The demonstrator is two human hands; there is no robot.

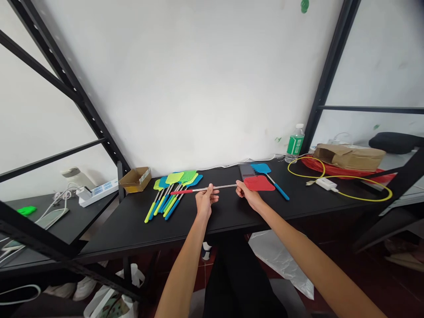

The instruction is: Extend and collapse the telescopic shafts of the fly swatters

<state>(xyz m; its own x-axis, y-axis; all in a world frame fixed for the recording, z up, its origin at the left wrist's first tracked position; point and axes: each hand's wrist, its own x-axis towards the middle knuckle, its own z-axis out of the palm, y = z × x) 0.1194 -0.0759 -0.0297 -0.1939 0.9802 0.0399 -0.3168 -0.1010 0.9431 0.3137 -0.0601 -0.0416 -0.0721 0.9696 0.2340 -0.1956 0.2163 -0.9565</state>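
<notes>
A red fly swatter (259, 183) with a thin metal rod is held level above the black table, its head to the right and its red grip to the left. My left hand (205, 201) pinches the rod close to the grip. My right hand (244, 192) has its fingers closed on the rod beside the red head. To the left lies a pile of yellow-green, green and blue fly swatters (174, 178), handles toward me. A single blue fly swatter (281, 191) rests right of my right hand, next to a dark flat thing (247, 170), partly blurred.
An open cardboard box (135, 180) stands at the table's (126, 229) left end, by a white power strip (99, 192). At the right are a water bottle (294, 143), a yellow cable (371, 199) and a brown paper package (351, 157). Black metal posts frame both sides.
</notes>
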